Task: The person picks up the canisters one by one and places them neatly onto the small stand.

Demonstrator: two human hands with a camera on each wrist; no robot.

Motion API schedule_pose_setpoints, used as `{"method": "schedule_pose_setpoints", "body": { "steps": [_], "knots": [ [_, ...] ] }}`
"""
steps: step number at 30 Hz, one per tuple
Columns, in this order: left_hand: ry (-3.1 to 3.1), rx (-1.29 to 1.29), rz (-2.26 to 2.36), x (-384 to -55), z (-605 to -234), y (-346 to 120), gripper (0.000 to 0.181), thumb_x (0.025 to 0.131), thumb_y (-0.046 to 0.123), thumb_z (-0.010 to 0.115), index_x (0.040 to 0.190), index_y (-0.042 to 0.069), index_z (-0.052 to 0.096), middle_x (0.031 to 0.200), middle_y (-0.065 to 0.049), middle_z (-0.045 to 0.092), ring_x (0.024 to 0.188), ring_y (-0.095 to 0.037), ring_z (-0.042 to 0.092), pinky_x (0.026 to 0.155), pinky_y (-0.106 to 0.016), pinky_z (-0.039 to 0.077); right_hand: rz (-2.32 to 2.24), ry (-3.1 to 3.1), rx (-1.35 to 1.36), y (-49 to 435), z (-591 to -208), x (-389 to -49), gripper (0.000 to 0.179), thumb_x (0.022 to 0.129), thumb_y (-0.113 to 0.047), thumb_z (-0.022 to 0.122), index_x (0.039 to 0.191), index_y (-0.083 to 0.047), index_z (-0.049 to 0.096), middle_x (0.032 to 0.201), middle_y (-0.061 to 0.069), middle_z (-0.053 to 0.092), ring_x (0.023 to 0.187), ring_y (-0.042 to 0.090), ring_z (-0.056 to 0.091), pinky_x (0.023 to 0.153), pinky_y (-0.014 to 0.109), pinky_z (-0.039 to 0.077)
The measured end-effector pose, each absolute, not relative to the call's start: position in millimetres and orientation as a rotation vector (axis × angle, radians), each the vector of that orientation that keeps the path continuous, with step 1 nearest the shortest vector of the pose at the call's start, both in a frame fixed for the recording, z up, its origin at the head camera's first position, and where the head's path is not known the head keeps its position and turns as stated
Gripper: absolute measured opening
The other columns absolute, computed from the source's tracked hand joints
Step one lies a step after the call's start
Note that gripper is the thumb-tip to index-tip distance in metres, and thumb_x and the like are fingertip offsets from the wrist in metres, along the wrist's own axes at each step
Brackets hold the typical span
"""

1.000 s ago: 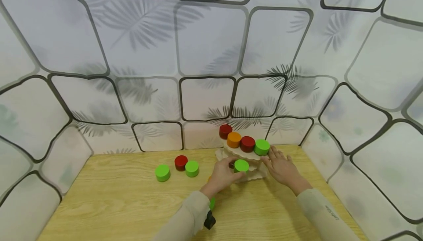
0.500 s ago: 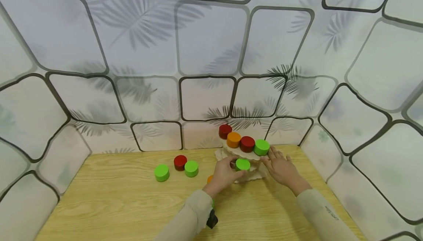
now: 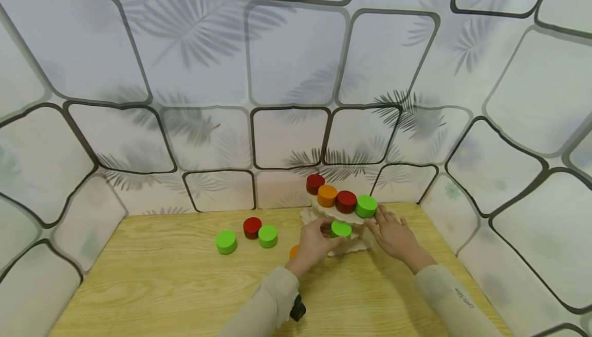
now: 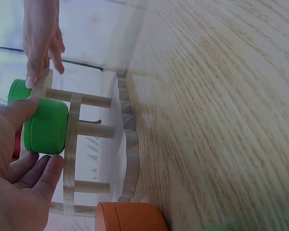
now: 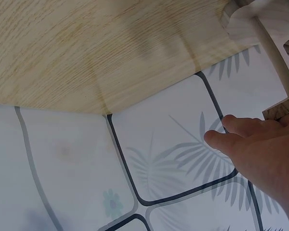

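My left hand (image 3: pixel 314 244) pinches a small green round tin (image 3: pixel 340 229) between thumb and fingers. In the left wrist view the green tin (image 4: pixel 48 126) touches or nearly touches the middle shelf of a pale wooden tiered stand (image 4: pixel 71 168), whose tiers are joined by round posts. Along the stand's top tier runs a row of tins: dark red (image 3: pixel 315 184), orange (image 3: pixel 327 195), dark red (image 3: pixel 346 201) and green (image 3: pixel 366 206). My right hand (image 3: pixel 396 234) has its fingers extended and touches the stand's right end beside that last tin.
Left of the stand, a green tin (image 3: pixel 226 242), a red tin (image 3: pixel 252 227) and another green tin (image 3: pixel 267 236) lie on the wooden table (image 3: pixel 176 285). An orange tin (image 4: pixel 132 216) sits near my left wrist. Patterned cloth walls (image 3: pixel 296 136) enclose the back and sides.
My left hand has shifted slightly right with the green tin, which has edged further in over the stand's lower tier. The right hand stays in place.
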State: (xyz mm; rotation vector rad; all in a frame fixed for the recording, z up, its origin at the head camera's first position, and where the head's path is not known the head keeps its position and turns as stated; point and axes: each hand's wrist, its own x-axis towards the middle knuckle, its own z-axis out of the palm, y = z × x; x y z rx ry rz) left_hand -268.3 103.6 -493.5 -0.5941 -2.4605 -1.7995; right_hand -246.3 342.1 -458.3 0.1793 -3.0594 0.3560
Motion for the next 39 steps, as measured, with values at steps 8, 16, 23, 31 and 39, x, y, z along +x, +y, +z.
{"method": "schedule_pose_setpoints", "body": {
  "steps": [8,16,23,31,39],
  "knots": [
    [-2.49,-0.63,-1.586,-271,-496,106,0.052,0.082,0.023,0.093,0.125,0.0,0.075,0.097,-0.011,0.074,0.085,-0.019,0.067,0.073,-0.019,0.053,0.353,-3.058,0.181,342,-459,-247,0.072,0.116,-0.046,0.03,0.159,0.012,0.032,0.167,0.033,0.028,0.148,0.058,0.035,0.116,0.08,0.026],
    [-2.487,-0.647,-1.663,-271,-495,105,0.048,0.086,0.018,0.089,0.128,-0.001,0.074,0.104,-0.013,0.077,0.092,-0.024,0.072,0.076,-0.02,0.058,0.361,-3.05,0.182,343,-456,-245,0.071,0.116,-0.044,0.031,0.158,0.012,0.033,0.166,0.034,0.029,0.148,0.059,0.036,0.115,0.081,0.026],
    [-2.475,-0.73,-1.624,-273,-497,105,0.039,0.089,0.012,0.085,0.125,0.001,0.075,0.101,-0.015,0.075,0.09,-0.028,0.071,0.074,-0.018,0.055,0.351,-3.047,0.181,343,-458,-245,0.071,0.116,-0.045,0.031,0.158,0.013,0.034,0.166,0.034,0.03,0.148,0.059,0.036,0.115,0.081,0.027],
    [-2.464,-0.733,-1.558,-275,-498,108,0.022,0.089,0.014,0.086,0.104,0.001,0.078,0.089,-0.02,0.071,0.076,-0.019,0.06,0.065,-0.017,0.044,0.363,-3.06,0.181,343,-459,-244,0.071,0.116,-0.045,0.031,0.159,0.012,0.033,0.167,0.034,0.028,0.148,0.059,0.035,0.115,0.081,0.025],
    [-2.49,-0.694,-1.49,-281,-501,113,0.022,0.089,0.022,0.087,0.094,0.002,0.077,0.071,-0.002,0.058,0.064,-0.002,0.043,0.057,-0.016,0.036,0.355,-3.047,0.187,342,-458,-245,0.071,0.116,-0.044,0.031,0.158,0.012,0.034,0.166,0.034,0.03,0.148,0.058,0.036,0.115,0.08,0.027]
  ]
}}
